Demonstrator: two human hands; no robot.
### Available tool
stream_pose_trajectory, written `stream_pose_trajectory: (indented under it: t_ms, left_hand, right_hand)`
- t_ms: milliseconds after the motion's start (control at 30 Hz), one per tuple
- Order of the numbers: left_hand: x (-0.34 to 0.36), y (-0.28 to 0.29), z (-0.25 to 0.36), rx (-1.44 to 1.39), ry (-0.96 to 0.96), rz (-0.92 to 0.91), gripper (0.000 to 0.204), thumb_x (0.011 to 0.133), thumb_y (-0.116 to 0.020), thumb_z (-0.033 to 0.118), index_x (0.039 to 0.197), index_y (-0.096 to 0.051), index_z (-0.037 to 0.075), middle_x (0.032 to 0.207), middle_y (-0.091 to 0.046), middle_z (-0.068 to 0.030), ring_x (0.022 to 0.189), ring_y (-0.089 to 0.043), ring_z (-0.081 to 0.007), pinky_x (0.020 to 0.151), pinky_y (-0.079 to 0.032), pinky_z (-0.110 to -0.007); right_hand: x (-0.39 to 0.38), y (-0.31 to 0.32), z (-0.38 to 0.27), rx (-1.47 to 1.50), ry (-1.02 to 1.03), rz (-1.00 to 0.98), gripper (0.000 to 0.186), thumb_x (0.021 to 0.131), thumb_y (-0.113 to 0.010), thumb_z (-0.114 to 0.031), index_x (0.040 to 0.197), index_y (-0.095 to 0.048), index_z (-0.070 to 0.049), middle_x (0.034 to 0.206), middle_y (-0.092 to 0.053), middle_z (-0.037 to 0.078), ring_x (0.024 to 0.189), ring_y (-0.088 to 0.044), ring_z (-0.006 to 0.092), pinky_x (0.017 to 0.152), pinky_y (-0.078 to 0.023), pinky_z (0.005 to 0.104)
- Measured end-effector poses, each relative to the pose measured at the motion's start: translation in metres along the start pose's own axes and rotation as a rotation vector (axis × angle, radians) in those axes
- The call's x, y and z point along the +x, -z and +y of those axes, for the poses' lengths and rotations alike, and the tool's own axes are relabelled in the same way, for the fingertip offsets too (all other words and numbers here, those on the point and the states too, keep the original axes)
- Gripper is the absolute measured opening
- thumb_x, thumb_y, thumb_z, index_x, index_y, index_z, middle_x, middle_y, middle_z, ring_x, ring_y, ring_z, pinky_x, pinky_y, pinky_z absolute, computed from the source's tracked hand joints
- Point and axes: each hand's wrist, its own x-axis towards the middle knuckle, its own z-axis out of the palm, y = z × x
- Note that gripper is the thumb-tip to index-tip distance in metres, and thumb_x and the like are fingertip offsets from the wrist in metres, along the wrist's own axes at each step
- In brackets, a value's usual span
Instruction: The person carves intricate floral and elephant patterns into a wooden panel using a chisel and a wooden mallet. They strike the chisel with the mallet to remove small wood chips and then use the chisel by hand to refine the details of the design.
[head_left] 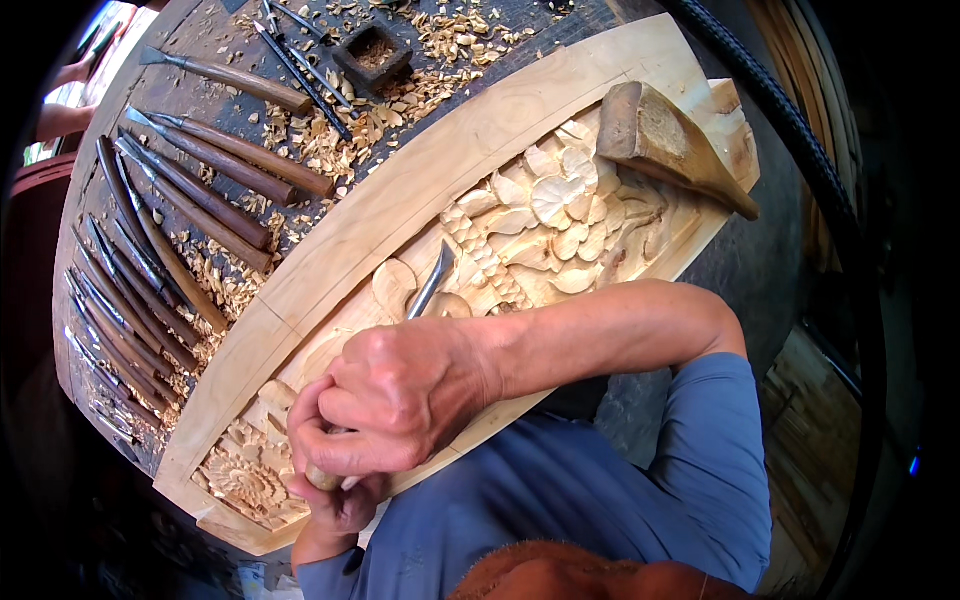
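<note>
My right hand [400,395] is closed around the handle of a gouge [430,285], its steel blade slanting up and right past my knuckles. Below it, my left hand [345,510] is closed at the rounded butt of the handle; most of its fingers are hidden. The blade tip rests over a long pale wooden panel [400,195], close to rounded leaf shapes [395,283] carved in its recess. Raised flowers and leaves [565,205] fill the recess on the right, and another carved flower [245,475] shows at the lower left.
A worn wooden mallet [660,130] lies across the panel's right end. Several wood-handled chisels and gouges [215,165] fan out on the dark table at left. Shavings [465,40] surround a square dark box [395,72]. Another person's arm [62,122] shows at upper left; a black cable [790,125] curves at right.
</note>
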Motion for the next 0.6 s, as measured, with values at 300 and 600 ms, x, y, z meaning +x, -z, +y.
stream_pose_trajectory:
  t_ms: [300, 600]
  left_hand:
    - [-0.003, -0.001, -0.001, 0.003, 0.006, 0.016, 0.123, 0.099, -0.019, 0.096, 0.167, -0.031, -0.007, 0.164, -0.046, -0.0216, 0.151, -0.048, -0.0303, 0.129, -0.034, -0.047]
    - [-0.005, 0.008, -0.012, 0.259, -0.065, -0.115, 0.110, 0.109, -0.029, 0.081, 0.169, -0.022, -0.011, 0.163, -0.046, -0.0245, 0.149, -0.051, -0.0296, 0.126, -0.038, -0.044]
  right_hand:
    - [-0.002, 0.003, -0.005, -0.084, -0.010, -0.055, 0.021, 0.096, -0.074, -0.021, 0.096, -0.065, -0.003, 0.072, -0.059, 0.000, 0.055, -0.064, 0.0109, 0.045, -0.048, 0.0277]
    - [-0.004, 0.016, 0.004, -0.100, 0.090, -0.114, 0.022, 0.097, -0.070, -0.024, 0.099, -0.064, -0.003, 0.069, -0.055, -0.001, 0.056, -0.064, 0.0118, 0.046, -0.048, 0.0283]
